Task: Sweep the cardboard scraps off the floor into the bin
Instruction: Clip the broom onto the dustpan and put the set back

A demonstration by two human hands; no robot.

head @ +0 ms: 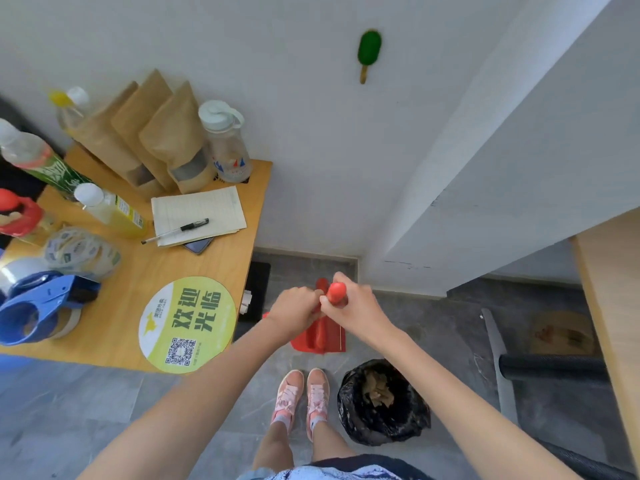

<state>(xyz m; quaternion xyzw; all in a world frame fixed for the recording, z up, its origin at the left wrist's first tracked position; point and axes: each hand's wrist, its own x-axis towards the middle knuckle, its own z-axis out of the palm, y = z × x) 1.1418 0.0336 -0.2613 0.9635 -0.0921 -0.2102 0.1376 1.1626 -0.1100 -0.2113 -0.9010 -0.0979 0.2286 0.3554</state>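
Left side: a wooden surface (131, 271) carries a blue tape dispenser (41, 306) at its near left edge. A notepad (197, 214) with a pen (176, 230) lies toward the far right corner, and a round yellow-green placard (187, 323) sits at the near right corner. None of it bears on the job.

Centre: the person stands on the grey floor (104, 403) just off the surface's right edge, both arms extended forward. The left hand (298, 308) is curled round a flat red handle (322, 284). The right hand (356, 306), touching the left, is clamped on a round-ended red handle (336, 292), thumb beside its tip. Below them a red dustpan (320, 336) stands near the wall. Which handle belongs to the pan cannot be confirmed, and no brush head is visible. The handles are held together and upright, which in my judgement suits parking the set against the wall rather than sweeping.

Right of centre: the bin (398, 427), lined with a black bag, stands on the floor just beside the person's right shoe (317, 393), within easy tipping reach. The cardboard scraps (379, 389) lie inside it. No loose scraps are evident on the visible floor, so the task appears essentially complete.

Far right: a brown object (561, 334) lies under another table, too blurred to identify.
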